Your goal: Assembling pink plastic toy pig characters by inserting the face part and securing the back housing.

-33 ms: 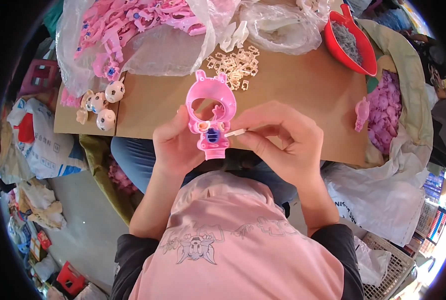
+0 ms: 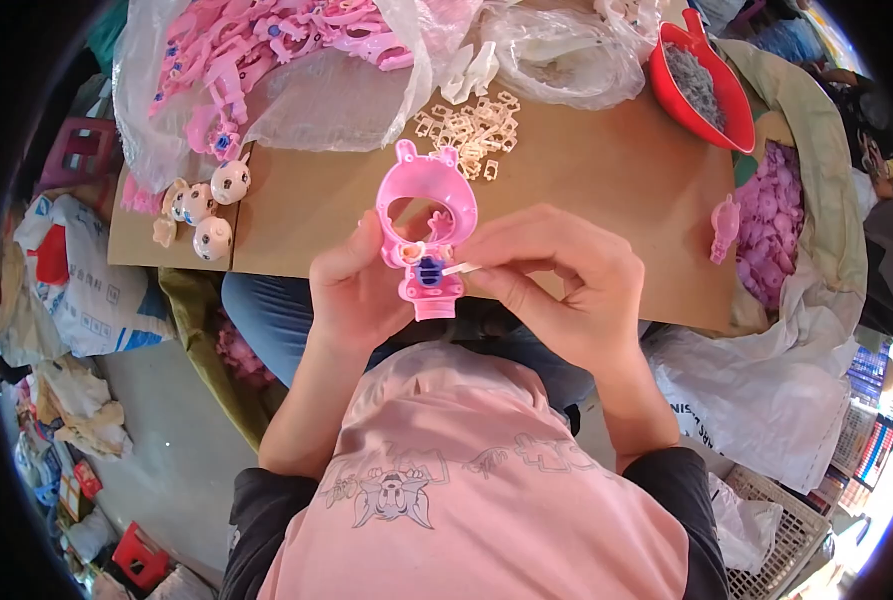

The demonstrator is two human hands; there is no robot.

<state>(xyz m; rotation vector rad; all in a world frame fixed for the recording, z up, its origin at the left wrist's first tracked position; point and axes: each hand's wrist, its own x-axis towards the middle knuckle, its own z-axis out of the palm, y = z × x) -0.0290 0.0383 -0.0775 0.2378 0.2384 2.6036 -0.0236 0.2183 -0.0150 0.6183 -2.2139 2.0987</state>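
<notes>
My left hand [image 2: 351, 285] grips a pink plastic toy shell [image 2: 427, 180] by its left side. The shell has two small ears, a large round opening and a narrow foot. In its lower body sits a dark blue part [image 2: 430, 270], with small cream pieces just above. Between thumb and fingertips, my right hand [image 2: 566, 290] pinches a small white plastic piece [image 2: 459, 269], whose tip meets the right edge of the blue part. Past the shell lies a pile of small cream plastic parts [image 2: 471, 130].
A clear bag of pink shells [image 2: 256, 50] lies back left, near several white toy heads [image 2: 212, 238]. At back right stands a red scoop [image 2: 716, 128] holding small grey parts. A sack of pink parts [image 2: 766, 230] flanks the cardboard-topped table [image 2: 606, 170].
The white piece in my right hand has moved slightly left, onto the edge of the blue part. The pink shell has shifted a little to the right.
</notes>
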